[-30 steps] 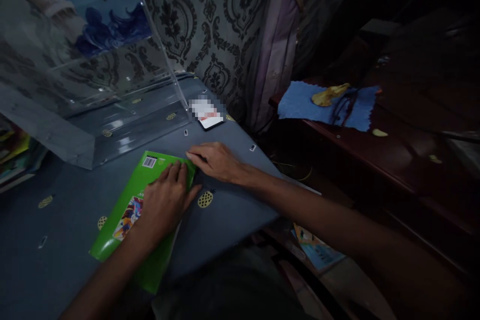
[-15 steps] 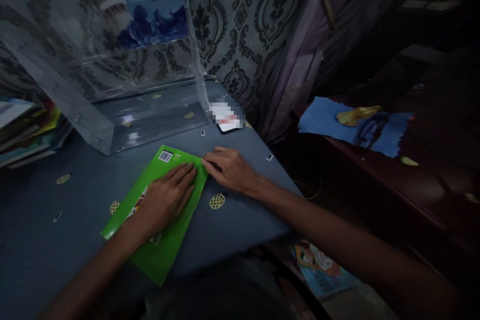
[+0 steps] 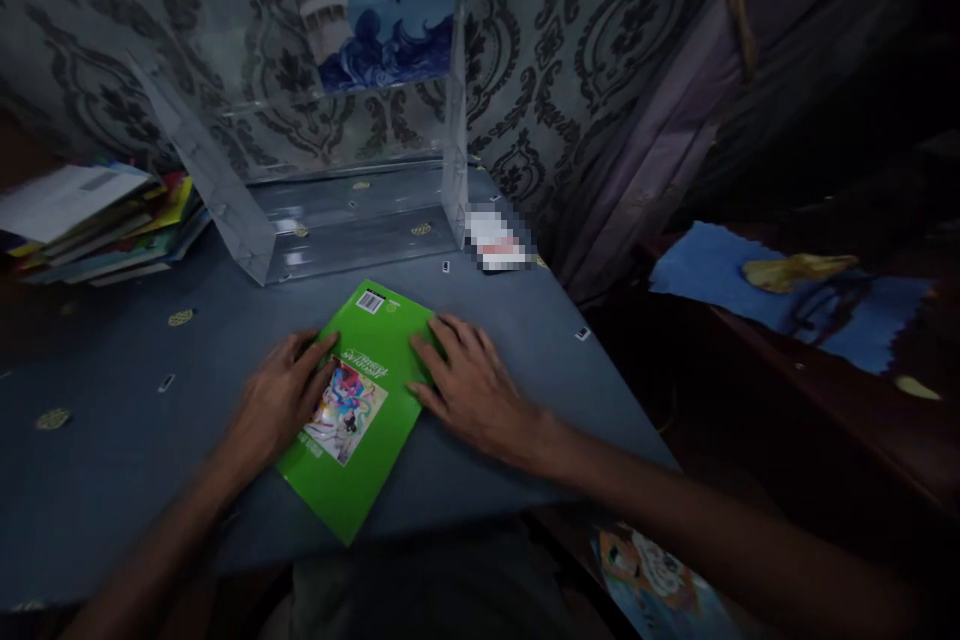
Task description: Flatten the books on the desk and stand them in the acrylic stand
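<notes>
A green book (image 3: 375,480) with a barcode and a colourful picture on its cover lies closed and slanted on the table (image 3: 225,360). My left hand (image 3: 281,395) rests along its left edge, fingertips on the cover and fingers stretched out. Across from it, my right hand (image 3: 472,385) touches the right edge, its fingers apart and the tips on the cover. Neither hand is wrapped round the book. Part of the left edge is hidden under my left hand.
A clear plastic stand (image 3: 247,240) is behind the book. Stacked books (image 3: 112,220) sit at the left. A pixelated flat item (image 3: 499,245) lies near the table's right edge. Blue cloth (image 3: 697,265) lies on a dark red surface at the right, and a colourful printed item (image 3: 652,570) lies below.
My left hand has slid from the middle of the cover to its left edge, uncovering the picture. My right hand has opened from a pinch at the corner. The view has shifted left.
</notes>
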{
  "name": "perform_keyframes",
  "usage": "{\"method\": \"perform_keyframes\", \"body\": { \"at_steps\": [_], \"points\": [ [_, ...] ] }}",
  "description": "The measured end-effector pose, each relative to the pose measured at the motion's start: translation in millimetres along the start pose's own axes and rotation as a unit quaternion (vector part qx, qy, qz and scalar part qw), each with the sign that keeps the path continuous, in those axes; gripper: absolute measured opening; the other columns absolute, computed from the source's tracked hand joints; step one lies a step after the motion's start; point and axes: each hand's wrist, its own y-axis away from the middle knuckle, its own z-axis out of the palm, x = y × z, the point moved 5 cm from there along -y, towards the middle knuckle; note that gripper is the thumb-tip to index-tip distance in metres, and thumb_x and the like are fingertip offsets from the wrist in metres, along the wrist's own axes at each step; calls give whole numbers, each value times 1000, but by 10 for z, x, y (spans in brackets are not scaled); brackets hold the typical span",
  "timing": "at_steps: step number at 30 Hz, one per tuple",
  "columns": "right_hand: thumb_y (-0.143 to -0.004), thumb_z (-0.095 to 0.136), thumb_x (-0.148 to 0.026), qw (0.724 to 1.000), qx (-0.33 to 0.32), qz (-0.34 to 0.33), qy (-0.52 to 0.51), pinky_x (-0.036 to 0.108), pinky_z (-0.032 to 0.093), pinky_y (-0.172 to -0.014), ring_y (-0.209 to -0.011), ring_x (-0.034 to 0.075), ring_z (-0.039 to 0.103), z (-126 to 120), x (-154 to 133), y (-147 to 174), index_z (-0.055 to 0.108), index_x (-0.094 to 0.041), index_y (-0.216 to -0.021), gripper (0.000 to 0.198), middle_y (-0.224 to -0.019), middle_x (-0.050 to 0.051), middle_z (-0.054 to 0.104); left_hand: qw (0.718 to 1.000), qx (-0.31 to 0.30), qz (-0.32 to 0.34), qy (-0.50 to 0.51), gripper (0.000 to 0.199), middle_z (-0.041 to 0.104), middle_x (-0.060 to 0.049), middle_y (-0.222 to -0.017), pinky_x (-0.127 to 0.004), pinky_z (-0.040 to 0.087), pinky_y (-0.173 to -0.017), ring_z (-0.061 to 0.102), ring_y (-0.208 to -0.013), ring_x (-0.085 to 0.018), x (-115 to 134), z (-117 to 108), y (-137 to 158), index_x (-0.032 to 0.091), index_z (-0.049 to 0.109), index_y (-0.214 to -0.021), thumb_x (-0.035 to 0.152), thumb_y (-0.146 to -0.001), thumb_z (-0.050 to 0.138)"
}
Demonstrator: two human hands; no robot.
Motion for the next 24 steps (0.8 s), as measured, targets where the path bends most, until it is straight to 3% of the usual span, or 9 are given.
{"method": "perform_keyframes", "body": {
  "at_steps": [3,8,13,17,24],
  "points": [
    [-105,40,-38,1000,-19,6,-13,66,32,-116,-151,41,28,146,-56,-1,47,-13,-149,51,-158,25,39,999,28,-16,-30,40,66,-13,-119,-40,58,-85,67,-104,-27,89,1,20,20,64,-130,37,-103,39],
    [-107,36,-37,992,-86,-70,-59,68,23,-121,-156,36,17,286,201,-321,43,-18,-152,50,-164,21,30,996,29,-45,-70,36,65,-14,-111,-39,58,-76,68,-92,-27,158,-7,-19,18,65,-124,34,-102,43],
    [-107,41,-34,978,-120,-152,-80,60,15,-126,-157,28,19,350,498,-812,43,-18,-152,48,-164,14,36,994,8,-63,-89,33,64,-13,-112,-35,57,-74,66,-90,-24,164,-24,-56,19,65,-122,33,-102,43],
    [-105,46,-34,968,-125,-200,-90,53,18,-127,-154,23,28,381,569,-1053,45,-22,-151,47,-162,10,41,989,-30,-91,-113,36,62,-14,-113,-34,55,-69,65,-93,-26,197,-30,-61,18,62,-126,35,-102,42],
    [-105,46,-31,972,-90,-166,-139,52,20,-127,-152,22,33,374,581,-981,50,-21,-147,43,-160,9,43,989,11,-56,-138,41,63,-20,-119,-50,49,-90,59,-108,-36,256,-16,-22,13,63,-126,35,-103,37]
  ]
}}
